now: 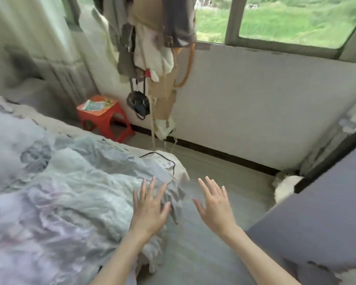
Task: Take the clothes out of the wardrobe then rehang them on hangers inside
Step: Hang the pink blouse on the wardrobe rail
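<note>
Pale grey-blue clothes (86,182) lay crumpled in a heap on the bed (14,124), probably dumped there for sorting. My left hand (150,208) hovered at the heap's edge, fingers spread, gripping nothing; my right hand (215,204) hung open over the floor (224,171). The wardrobe door (317,212) stood at my right, a red stool (105,118) beyond.
</note>
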{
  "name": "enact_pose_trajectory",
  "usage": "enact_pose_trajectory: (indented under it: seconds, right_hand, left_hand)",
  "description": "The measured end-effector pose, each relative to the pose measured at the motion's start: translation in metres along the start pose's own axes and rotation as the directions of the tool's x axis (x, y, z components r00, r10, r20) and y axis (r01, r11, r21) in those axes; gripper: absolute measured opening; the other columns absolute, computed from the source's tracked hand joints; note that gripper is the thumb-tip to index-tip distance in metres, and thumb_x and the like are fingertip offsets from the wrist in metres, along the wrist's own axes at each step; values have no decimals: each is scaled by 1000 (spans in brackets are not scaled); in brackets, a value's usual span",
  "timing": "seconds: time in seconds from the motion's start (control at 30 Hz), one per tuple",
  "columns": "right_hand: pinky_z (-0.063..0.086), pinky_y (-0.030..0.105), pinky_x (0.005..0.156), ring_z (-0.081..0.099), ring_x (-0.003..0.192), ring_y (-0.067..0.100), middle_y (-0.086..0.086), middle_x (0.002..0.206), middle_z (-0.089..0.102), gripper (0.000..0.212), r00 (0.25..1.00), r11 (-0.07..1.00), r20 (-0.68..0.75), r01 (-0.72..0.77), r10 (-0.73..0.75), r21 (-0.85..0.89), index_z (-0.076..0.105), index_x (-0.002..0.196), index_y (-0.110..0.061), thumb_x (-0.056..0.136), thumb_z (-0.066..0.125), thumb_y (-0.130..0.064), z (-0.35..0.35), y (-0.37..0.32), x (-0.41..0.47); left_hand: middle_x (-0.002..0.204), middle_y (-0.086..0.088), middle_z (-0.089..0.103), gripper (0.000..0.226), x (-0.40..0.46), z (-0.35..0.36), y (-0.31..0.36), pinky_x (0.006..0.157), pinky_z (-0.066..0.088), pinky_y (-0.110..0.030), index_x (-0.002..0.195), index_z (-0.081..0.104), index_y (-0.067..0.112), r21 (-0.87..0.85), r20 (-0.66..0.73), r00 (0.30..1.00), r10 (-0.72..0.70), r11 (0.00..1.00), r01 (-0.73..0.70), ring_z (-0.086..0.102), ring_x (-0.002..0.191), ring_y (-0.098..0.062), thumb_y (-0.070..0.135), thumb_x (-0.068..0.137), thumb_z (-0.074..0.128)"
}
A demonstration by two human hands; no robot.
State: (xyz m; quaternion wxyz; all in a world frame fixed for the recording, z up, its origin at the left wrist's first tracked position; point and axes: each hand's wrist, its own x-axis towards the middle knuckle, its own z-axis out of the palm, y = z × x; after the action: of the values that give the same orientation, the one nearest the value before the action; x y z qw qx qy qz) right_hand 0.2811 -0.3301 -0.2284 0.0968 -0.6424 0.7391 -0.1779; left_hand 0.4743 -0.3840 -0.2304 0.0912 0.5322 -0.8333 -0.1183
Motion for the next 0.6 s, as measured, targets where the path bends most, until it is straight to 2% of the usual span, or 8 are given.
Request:
enact_pose_trajectory:
  seconds: [0.03, 0.13, 0.17, 0.2, 0.3, 0.37, 0.47, 0.6]
  right_hand:
    - [20, 50, 110, 32, 136, 32, 12, 146, 38, 56, 998, 999, 19, 52, -52, 12, 40, 140, -14, 90, 55, -33, 11, -22, 10]
    - [20, 49, 111, 33, 136, 32, 12, 145, 38, 52, 975, 979, 87, 201, -203, 28, 41, 139, -13, 92, 53, -32, 47, -85, 36]
    - [22, 49, 110, 35, 135, 32, 13, 144, 40, 52, 961, 967, 101, 255, -256, 23, 42, 138, -12, 92, 53, -31, 57, -102, 44]
    - [21, 48, 111, 34, 136, 31, 13, 145, 39, 52, 947, 955, 126, 296, -297, 23, 41, 139, -12, 92, 52, -32, 66, -119, 50]
    - [5, 41, 116, 13, 144, 24, 6, 154, 20, 58, 880, 919, 272, 389, -389, 56, 23, 147, -18, 97, 43, -39, 90, -159, 62]
    - [2, 39, 117, 5, 145, 20, 3, 156, 14, 59, 840, 895, 321, 442, -437, 62, 14, 148, -21, 98, 37, -41, 103, -181, 71]
    - [0, 38, 116, 4, 145, 19, 2, 156, 12, 58, 789, 866, 382, 496, -482, 67, 10, 149, -23, 99, 33, -41, 122, -211, 87]
    - [2, 39, 116, 7, 144, 20, 3, 156, 15, 58, 721, 830, 453, 551, -525, 85, 11, 149, -22, 99, 34, -41, 154, -247, 117]
  left_hand:
    - [157, -5, 6, 76, -9, -5, -24, 110, -9, -45, 147, 17, 33, 0, 4, 998, -67, 998, 67, -6, 143, -28, 58, 76, 7]
    - [145, -15, 39, 63, -36, -20, -94, 104, 22, -59, 136, 46, 23, -4, 36, 966, -258, 966, 258, 29, 135, -40, 49, 82, 28]
    - [142, -16, 42, 61, -45, -24, -114, 101, 25, -60, 133, 49, 21, -9, 15, 950, -313, 950, 313, 33, 133, -41, 48, 82, 30]
    - [144, -15, 39, 64, -54, -28, -130, 104, 21, -59, 135, 47, 21, -32, 28, 928, -371, 928, 371, 30, 135, -40, 50, 81, 27]
    - [156, -7, 7, 76, -80, -30, -165, 111, -6, -46, 146, 22, 29, -57, -25, 868, -496, 867, 494, -3, 144, -30, 56, 77, 9]
    - [157, -5, 3, 71, -93, -30, -187, 113, -5, -47, 147, 18, 30, -80, -35, 830, -557, 829, 554, -9, 143, -27, 53, 80, 12]
    - [156, -6, 11, 74, -102, -32, -215, 113, -1, -49, 145, 26, 27, -131, -51, 771, -634, 770, 624, -2, 143, -28, 54, 78, 12]
    - [157, -1, 2, 55, -102, -28, -251, 114, -3, -47, 147, 19, 30, -147, -16, 698, -716, 692, 707, -8, 143, -26, 41, 94, 30]
